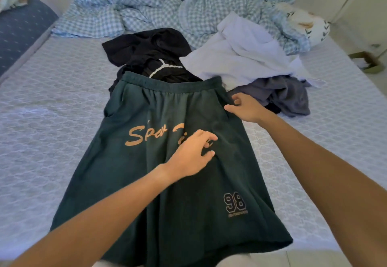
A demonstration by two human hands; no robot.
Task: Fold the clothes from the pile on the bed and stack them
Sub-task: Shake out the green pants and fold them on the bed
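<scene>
**Green shorts laid flat, mid-bed**

The dark green shorts (167, 162) lie spread on the bed (41, 120), waistband at 12 o'clock, tan script across the front, "98" printed near the hem at 5 o'clock. My left hand (192, 153) hovers over the script, fingers loosely spread, gripping nothing. My right hand (245, 107), at 2 o'clock, pinches the shorts' side edge. The clothes pile (240, 57) sits beyond.

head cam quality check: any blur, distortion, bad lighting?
Head view: dim, bluish, flat light, no glare or hard shadows; wide-angle bend at the edges; green shorts fairly sharp, "98" legible; left hand fingers slightly smeared; right hand clearer; checked duvet at the back soft.
</scene>
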